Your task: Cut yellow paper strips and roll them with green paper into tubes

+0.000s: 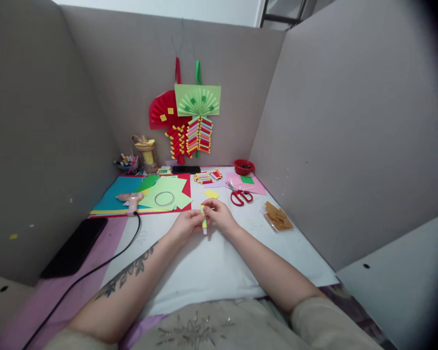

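1. A slim, straight roll, pale green with yellow bands and a whitish tip, is held above the middle of the bench.
2. The left hand has its grip closed on the roll, thumb and fingers around it. The right hand curls its fingers close together at the upper end; whether they pinch or merely touch it, I cannot tell.
3. Flat coloured sheets lie to the left: light green paper with jagged edges, under a thin metal ring, and blue paper. A pink glue gun rests there.
4. Right of these are red-handled scissors, a round red bowl and brown pieces in a clear packet.
5. White sheeting covers much of the bench; smooth grey partitions enclose it, the back one hung with pleated paper fans.
6. The roll's long axis runs nearly front to back, whitish tip towards the wearer.
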### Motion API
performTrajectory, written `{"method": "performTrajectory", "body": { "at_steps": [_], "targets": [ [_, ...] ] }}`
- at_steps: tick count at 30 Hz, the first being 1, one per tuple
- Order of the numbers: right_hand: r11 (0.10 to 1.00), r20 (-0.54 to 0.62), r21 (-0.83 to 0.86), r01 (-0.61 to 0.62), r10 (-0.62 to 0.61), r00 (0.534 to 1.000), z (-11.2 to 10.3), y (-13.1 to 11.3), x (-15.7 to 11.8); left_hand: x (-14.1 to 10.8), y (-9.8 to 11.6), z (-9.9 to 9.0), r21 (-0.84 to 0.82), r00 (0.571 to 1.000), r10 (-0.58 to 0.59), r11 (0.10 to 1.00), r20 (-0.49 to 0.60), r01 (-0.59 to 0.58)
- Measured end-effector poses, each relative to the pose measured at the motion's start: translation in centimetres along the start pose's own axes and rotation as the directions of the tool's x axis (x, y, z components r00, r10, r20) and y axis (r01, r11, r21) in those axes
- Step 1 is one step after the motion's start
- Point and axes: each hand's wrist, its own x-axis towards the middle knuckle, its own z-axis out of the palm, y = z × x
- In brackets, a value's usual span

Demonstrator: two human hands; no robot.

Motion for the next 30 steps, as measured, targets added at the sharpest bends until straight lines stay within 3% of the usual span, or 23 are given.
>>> {"method": "performTrajectory", "body": {
  "at_steps": [2,5,8,12,14,17,20,23,27,30],
  "targets": [
    [0.978,0.116,-0.146,0.149,-0.133,0.984,-0.5,-0.2,-0.3,0.1,0.5,-0.5,-0.060,0.999,0.016,0.998,-0.029,-0.017],
    [0.851,0.300,-0.361,0.382,-0.282,0.911,-0.9,-0.4,-0.8,0.3,0.8,-1.0,-0.129,0.998,-0.007,0.992,-0.069,-0.002],
    [0.779,0.279,-0.463,0.423,-0.325,0.904,-0.7,-0.3,-1.2,0.3,0.7,-1.1,-0.133,0.998,-0.040,0.991,-0.053,0.032],
    [0.796,0.216,-0.451,0.403,-0.340,0.915,-0.7,0.0,-0.9,0.2,0.6,-0.8,-0.100,1.000,-0.028,0.995,-0.013,0.026],
    [0.851,0.227,-0.388,0.354,-0.284,0.932,-0.9,0.1,-0.6,0.1,0.6,-0.7,-0.047,1.000,-0.007,0.999,-0.017,0.006],
    [0.964,0.139,-0.211,0.162,-0.134,0.981,-1.3,0.2,0.0,-0.1,0.4,-0.5,0.187,0.999,0.043,0.981,-0.008,-0.041],
    [0.997,0.114,-0.078,0.011,-0.002,0.993,-1.8,0.4,0.5,-0.2,0.1,-0.4,0.472,0.994,0.082,0.875,0.067,-0.103],
    [0.999,0.033,0.014,-0.032,0.032,0.999,-2.6,0.5,1.3,-0.3,-0.2,-0.7,0.596,0.990,0.078,0.792,0.118,-0.133],
    [0.956,-0.275,0.280,-0.083,0.163,0.948,-3.6,0.8,2.5,-0.1,0.1,-1.4,0.684,0.988,0.078,0.715,0.130,-0.146],
    [0.912,-0.235,0.341,-0.227,0.316,0.919,-3.1,1.0,2.4,-0.2,0.9,-1.7,0.780,0.976,0.200,0.595,0.090,-0.194]
  ]
}}
